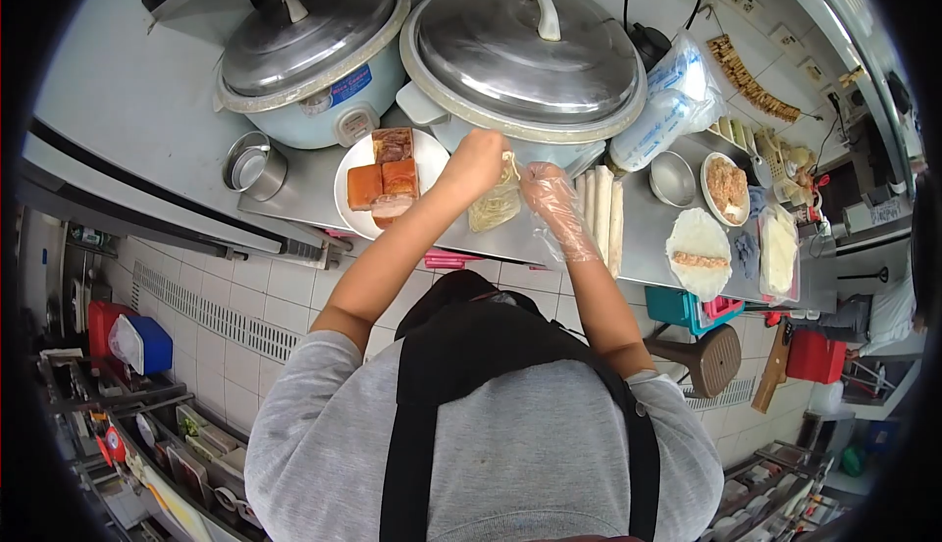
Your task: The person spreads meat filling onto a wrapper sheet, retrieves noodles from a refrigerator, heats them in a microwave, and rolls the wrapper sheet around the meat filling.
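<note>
My bare left hand (pixel 479 161) is closed at the gathered neck of a small clear plastic bag (pixel 495 205) with pale yellowish contents. The bag hangs over the counter's front part. Close beside it, my right hand (pixel 549 189) wears a loose clear plastic glove. Its fingers are curled near the bag's twisted top; what they grip, if anything, is hidden. Left of the bag, a white plate (pixel 345 210) holds several blocks of brown braised meat (pixel 383 177). Several long pale rolls (pixel 602 216) lie just right of my gloved hand.
Two large lidded cookers (pixel 525 47) (pixel 309 47) stand along the back. At right are a metal bowl (pixel 672 179), a dish of minced filling (pixel 724 189), a wrapper with filling (pixel 699 253) and a tray of wrappers (pixel 780 253). A metal cup (pixel 255 164) stands far left; a stool (pixel 714 358) is below.
</note>
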Tool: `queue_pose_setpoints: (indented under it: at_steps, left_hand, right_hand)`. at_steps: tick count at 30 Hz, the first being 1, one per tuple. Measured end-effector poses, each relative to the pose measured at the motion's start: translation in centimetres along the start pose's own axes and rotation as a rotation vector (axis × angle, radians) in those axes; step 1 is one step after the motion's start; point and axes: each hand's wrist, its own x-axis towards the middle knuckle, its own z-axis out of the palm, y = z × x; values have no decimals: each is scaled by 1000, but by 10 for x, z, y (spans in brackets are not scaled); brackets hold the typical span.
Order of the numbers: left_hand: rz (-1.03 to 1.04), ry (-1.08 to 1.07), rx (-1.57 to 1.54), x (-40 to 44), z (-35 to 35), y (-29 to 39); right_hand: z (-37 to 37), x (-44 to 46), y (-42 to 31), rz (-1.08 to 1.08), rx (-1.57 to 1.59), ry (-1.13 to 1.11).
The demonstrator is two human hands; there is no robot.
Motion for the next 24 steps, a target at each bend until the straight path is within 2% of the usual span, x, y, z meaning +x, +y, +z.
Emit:
queue_pose_setpoints:
  at_steps: [5, 8, 20, 24]
  left_hand:
    - [69, 94, -6, -1, -26, 19]
    - [78, 95, -8, 0, -26, 17]
    - [-9, 110, -6, -2, -69, 26]
    - [52, 129, 10, -2, -88, 30]
  right_hand:
    - [7, 6, 1, 46, 0, -49]
    - [16, 6, 6, -16, 46, 14]
    - [16, 8, 2, 43, 18, -46]
    - [13, 4, -1, 82, 34, -71]
